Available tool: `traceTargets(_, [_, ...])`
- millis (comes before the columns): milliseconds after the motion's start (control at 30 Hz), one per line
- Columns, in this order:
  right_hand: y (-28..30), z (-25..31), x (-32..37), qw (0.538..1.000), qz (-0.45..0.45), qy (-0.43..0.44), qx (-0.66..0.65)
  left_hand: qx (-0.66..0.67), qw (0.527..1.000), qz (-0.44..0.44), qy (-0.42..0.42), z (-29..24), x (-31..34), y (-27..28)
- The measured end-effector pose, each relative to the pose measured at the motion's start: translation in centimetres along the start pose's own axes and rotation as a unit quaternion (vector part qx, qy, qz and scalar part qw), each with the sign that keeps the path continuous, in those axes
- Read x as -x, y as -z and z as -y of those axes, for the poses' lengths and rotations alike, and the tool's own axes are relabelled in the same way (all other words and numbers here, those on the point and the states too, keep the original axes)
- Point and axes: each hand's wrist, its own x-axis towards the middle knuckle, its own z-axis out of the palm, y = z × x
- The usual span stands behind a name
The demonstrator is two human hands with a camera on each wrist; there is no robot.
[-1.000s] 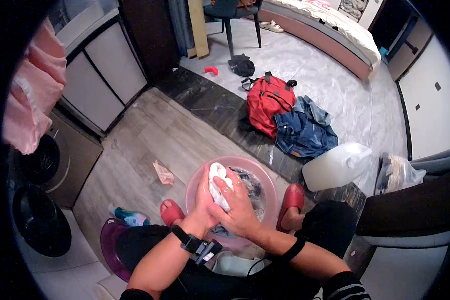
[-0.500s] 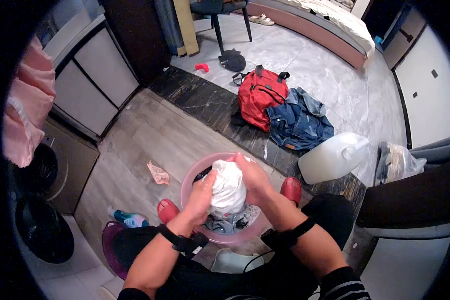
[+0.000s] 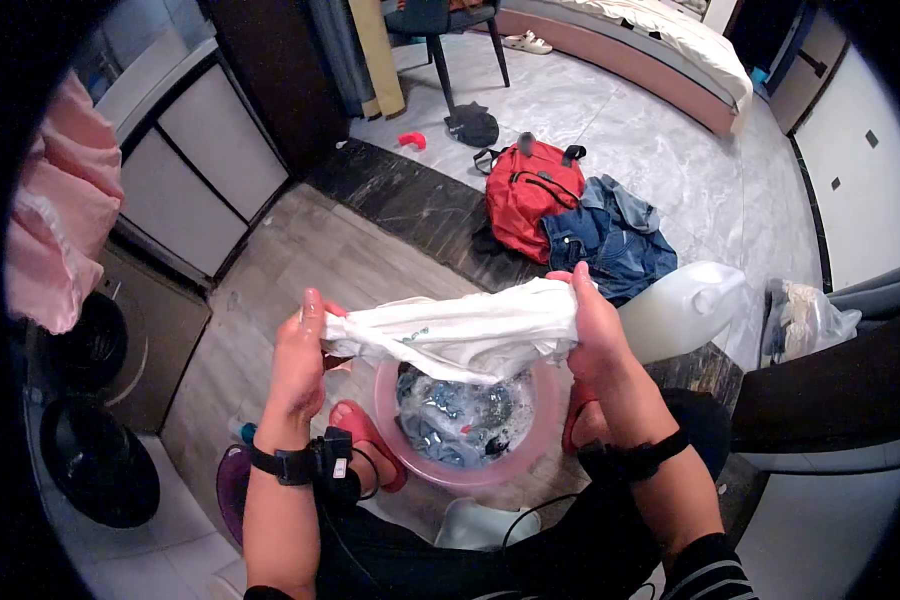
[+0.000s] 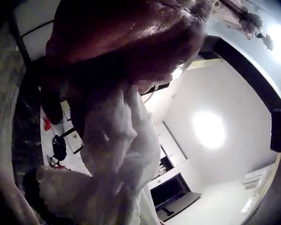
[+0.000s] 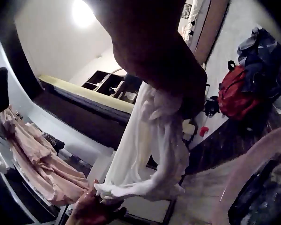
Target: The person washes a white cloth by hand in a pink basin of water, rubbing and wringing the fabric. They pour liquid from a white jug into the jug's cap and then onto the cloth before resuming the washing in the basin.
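Observation:
A wet white cloth garment (image 3: 460,328) with a small green mark is stretched sideways above the pink basin (image 3: 545,440). My left hand (image 3: 302,355) grips its left end, and my right hand (image 3: 598,325) grips its right end. In the left wrist view the white garment (image 4: 119,154) hangs in folds from the hand (image 4: 126,42). The right wrist view shows the garment (image 5: 152,145) spanning between both hands. Dark and blue clothes (image 3: 450,415) lie in sudsy water inside the basin.
Red slippers (image 3: 370,445) flank the basin. Beyond it lie a red backpack (image 3: 530,200), a denim garment (image 3: 605,235) and a white plastic jug (image 3: 685,310). A pale container (image 3: 485,525) sits close in front of me. Pink fabric (image 3: 65,210) hangs at left.
The white garment was bunched between my two hands over the basin. My hands have since moved up and apart, pulling it out wide.

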Motion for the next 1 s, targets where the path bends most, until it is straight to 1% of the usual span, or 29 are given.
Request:
traceTargets(100, [-1.0, 0.8, 0.9, 0.999, 0.010, -0.047, -0.007, 0.082, 0.997, -0.009, 0.007, -0.8, 0.7, -0.6])
traceTargets(133, [-1.0, 0.7, 0.7, 0.998, 0.034, -0.051, -0.014, 0.108, 0.994, -0.010, 0.006, -0.8, 0.8, -0.6])
traceTargets(233, [-1.6, 0.9, 1.1, 0.993, 0.096, -0.064, -0.036, 0.126, 0.990, 0.049, -0.030, -0.8, 0.6, 0.4])
traceTargets(333, [-3.2, 2.4, 2.5, 0.984, 0.153, -0.076, -0.048, 0.021, 0.997, 0.064, -0.040, -1.6, 0.7, 0.8])
traceTargets(367, [-3.6, 2.8, 2.8, 0.979, 0.181, -0.078, -0.047, -0.048, 0.992, 0.083, -0.080, -0.8, 0.2, 1.3])
traceTargets(400, [-3.9, 3.1, 3.1, 0.974, 0.206, -0.081, -0.047, -0.115, 0.987, 0.068, -0.089, -0.3, 0.1, 1.1])
traceTargets(433, [-4.3, 3.0, 3.4, 0.975, 0.199, -0.090, -0.032, -0.182, 0.977, 0.053, -0.096, 0.2, 0.1, 0.7])
traceTargets(467, [-5.0, 2.7, 3.6, 0.976, 0.191, -0.098, -0.017, -0.249, 0.962, 0.038, -0.103, 0.8, -0.1, 0.2])
traceTargets(500, [-5.8, 2.4, 3.7, 0.977, 0.184, -0.106, -0.003, -0.335, 0.905, 0.020, -0.262, 2.6, -0.2, -0.3])
traceTargets(533, [-6.5, 2.0, 3.9, 0.981, 0.160, -0.103, 0.028, -0.381, 0.881, 0.054, -0.275, 2.7, 0.6, -1.3])
traceTargets(567, [-6.4, 1.0, 3.4, 0.980, 0.164, -0.104, 0.047, -0.424, 0.854, 0.087, -0.287, 2.5, 1.5, -2.5])
traceTargets(600, [-6.2, -0.2, 2.9, 0.977, 0.168, -0.108, 0.068, -0.410, 0.873, 0.160, -0.211, 2.2, 2.3, -3.6])
traceTargets(633, [-6.0, -0.9, 2.9, 0.975, 0.169, -0.129, 0.067, -0.391, 0.881, 0.231, -0.130, 2.2, 2.9, -4.6])
traceTargets(733, [-5.2, -2.4, 2.4, 0.971, 0.164, -0.164, 0.060, -0.357, 0.891, 0.228, -0.164, 5.1, 3.1, -6.5])
traceTargets(767, [-5.1, -2.4, 2.4, 0.973, 0.165, -0.155, 0.050, -0.333, 0.896, 0.239, -0.171, 6.3, 3.0, -6.8])
traceTargets(867, [-4.6, -1.7, 2.1, 0.970, 0.171, -0.171, 0.004, -0.332, 0.900, 0.228, -0.165, 6.6, 2.9, -7.8])
traceTargets(967, [-4.3, -1.0, 2.1, 0.970, 0.161, -0.179, -0.012, -0.257, 0.933, 0.227, -0.105, 8.7, 1.5, -8.3])
traceTargets(1000, [-4.2, -0.8, 2.1, 0.971, 0.165, -0.173, -0.010, -0.272, 0.931, 0.223, -0.099, 8.2, 1.4, -8.2])
